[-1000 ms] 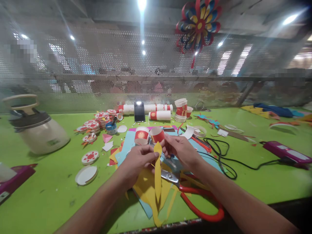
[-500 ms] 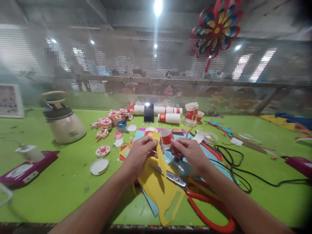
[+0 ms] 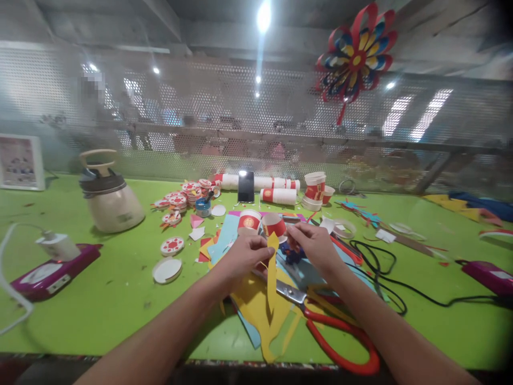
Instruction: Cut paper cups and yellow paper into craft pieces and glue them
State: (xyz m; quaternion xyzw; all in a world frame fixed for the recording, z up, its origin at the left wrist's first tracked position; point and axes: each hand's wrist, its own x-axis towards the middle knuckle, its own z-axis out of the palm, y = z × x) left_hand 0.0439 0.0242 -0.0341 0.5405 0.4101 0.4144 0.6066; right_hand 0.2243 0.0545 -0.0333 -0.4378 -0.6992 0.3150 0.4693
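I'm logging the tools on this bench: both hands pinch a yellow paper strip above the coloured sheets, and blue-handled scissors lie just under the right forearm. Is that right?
Not quite. The scissors have red handles, not blue, as the head view shows. The rest holds: the left hand and right hand both pinch the yellow paper strip above the coloured sheets, and the scissors lie just under the right forearm.

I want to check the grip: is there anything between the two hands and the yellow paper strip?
Nothing visible: the left hand and right hand both pinch the top of the yellow paper strip directly, and it hangs over the red-handled scissors.
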